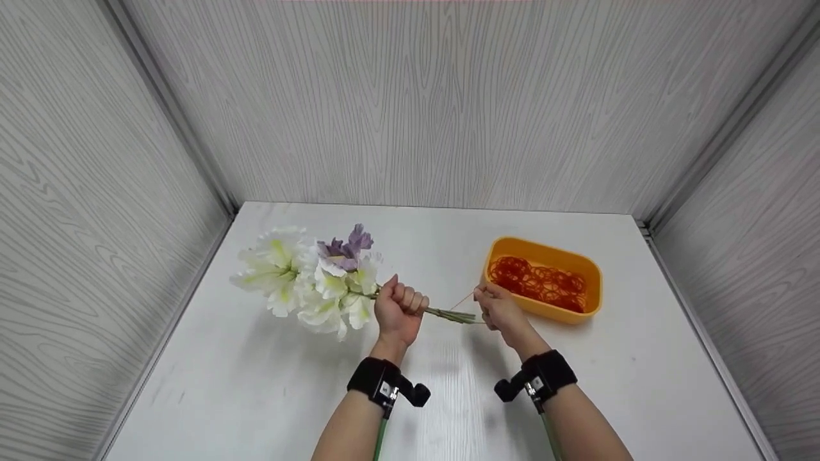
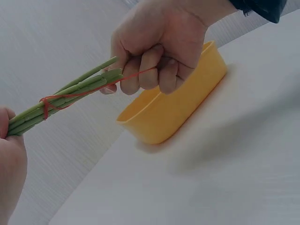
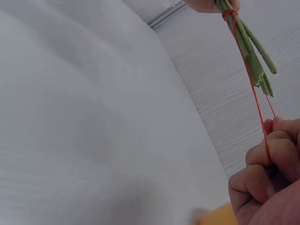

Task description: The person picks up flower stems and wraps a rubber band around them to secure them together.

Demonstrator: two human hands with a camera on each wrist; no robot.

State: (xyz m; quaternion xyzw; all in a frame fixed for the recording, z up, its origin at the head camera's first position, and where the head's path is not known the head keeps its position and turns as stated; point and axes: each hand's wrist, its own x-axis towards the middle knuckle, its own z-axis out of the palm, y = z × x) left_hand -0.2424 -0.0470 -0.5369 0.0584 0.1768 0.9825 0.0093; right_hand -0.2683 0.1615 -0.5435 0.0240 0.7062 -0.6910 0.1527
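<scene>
In the head view my left hand grips a bunch of artificial flowers by its stems, white and purple blooms pointing left. The cut ends of the green stems stick out from the fist toward the right. A red rubber band is looped around the stems close to the left hand. My right hand, fingers curled, pulls that band taut past the stem ends, as the right wrist view shows. Two stretched strands run from the stems to its fingers.
Just behind the right hand stands an orange-yellow tub holding a pile of red rubber bands. The white table is bounded by grey wood-grain panels at the back and both sides.
</scene>
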